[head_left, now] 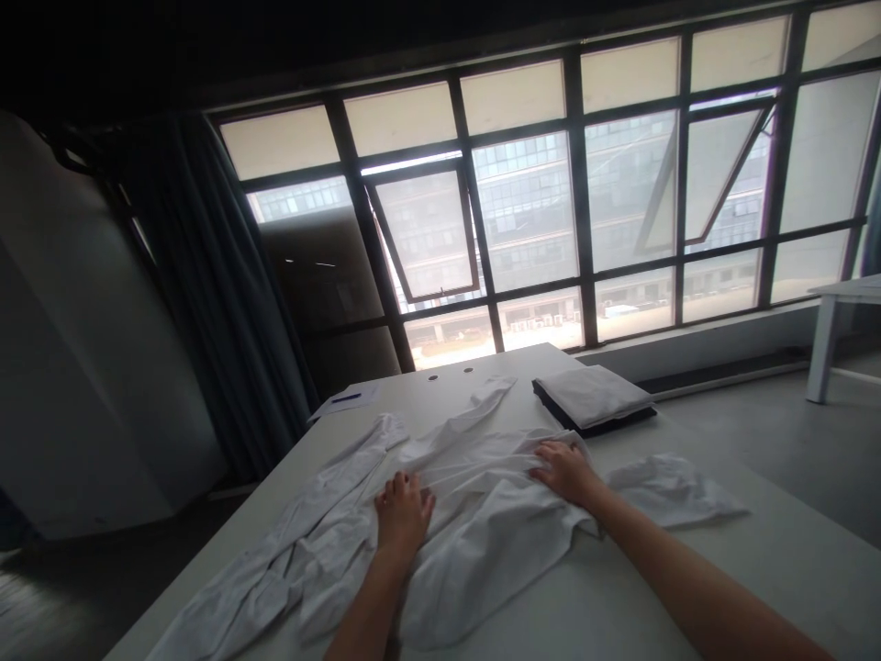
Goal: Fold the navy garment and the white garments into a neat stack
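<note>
- Left hand (405, 509) and right hand (565, 470): apart, fingers bent; whether either grips fabric, cannot tell.
- Crumpled white cloth garment (474, 523): on smooth white table (619, 597), beneath and between the hands.
- Right fingers rest near its far edge.

A lane of bare, smooth white tabletop (523, 409) runs between the narrow far-pointing strip (485, 401) of the rumpled white cloth (482, 532) and the folded white-and-black fabric stack (597, 397). That stack blocks the way just beyond the right hand (565, 470); bare tabletop lies right of its forearm.
</note>
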{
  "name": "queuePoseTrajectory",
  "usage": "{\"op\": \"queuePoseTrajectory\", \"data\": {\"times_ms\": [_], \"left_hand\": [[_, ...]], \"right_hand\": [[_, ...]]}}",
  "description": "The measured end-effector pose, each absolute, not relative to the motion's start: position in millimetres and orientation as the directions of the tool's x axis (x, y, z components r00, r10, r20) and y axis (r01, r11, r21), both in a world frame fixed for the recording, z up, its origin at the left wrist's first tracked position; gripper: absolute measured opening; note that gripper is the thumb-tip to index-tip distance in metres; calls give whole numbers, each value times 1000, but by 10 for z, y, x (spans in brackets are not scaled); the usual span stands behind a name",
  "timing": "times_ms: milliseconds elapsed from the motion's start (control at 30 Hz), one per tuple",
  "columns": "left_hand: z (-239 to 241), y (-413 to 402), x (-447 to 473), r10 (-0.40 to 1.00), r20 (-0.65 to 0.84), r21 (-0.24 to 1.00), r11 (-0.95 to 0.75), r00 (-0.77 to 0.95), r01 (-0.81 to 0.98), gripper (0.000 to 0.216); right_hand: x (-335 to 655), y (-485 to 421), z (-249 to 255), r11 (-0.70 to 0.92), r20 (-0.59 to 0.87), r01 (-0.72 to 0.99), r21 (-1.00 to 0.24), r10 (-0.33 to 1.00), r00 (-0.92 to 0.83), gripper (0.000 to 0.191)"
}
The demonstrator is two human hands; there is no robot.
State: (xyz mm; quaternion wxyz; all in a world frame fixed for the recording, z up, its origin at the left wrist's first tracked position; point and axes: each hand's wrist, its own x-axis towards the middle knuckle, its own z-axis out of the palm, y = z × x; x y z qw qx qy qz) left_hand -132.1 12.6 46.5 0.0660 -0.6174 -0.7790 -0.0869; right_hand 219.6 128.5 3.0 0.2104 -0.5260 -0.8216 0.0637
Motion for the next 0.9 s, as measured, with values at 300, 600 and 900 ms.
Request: {"op": "queuePoseTrajectory", "data": {"times_ms": [300,600,900], "left_hand": [[560,-103,-873,964,-201,270,-114,172,956,86],[283,25,-1032,996,-65,196,-47,61,979,83],[265,89,-1128,951,259,310,-245,166,918,49]], "right_hand": [[2515,1252,182,266,309,932,-245,933,-185,41],[3373,1168,588,106,-163,947,-304,973,-161,29],[2964,647,1466,358,-141,708,-610,830,-540,34]]}}
